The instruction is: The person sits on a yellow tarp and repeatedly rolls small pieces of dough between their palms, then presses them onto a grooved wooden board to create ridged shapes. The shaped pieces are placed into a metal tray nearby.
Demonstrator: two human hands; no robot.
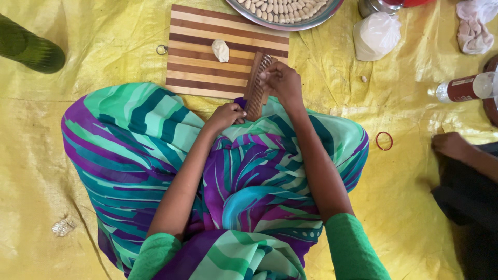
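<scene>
A narrow ridged wooden board (pixel 257 85) leans from my lap onto a striped wooden cutting board (pixel 207 57). My left hand (pixel 226 114) grips the ridged board's lower end. Fingers bent, my right hand (pixel 281 83) presses down on the upper part of that ridged board; whether a bit of dough lies under the fingers is hidden. A small lump of pale dough (pixel 220 50) rests on the cutting board, just left of my right hand.
A metal plate (pixel 311 21) of several shaped dough pieces sits at the top. A white bag (pixel 377 33), a cloth (pixel 473 28), a plastic bottle (pixel 467 88), a red ring (pixel 384 140) and another person's foot (pixel 454 145) lie to the right on the yellow sheet (pixel 104 46).
</scene>
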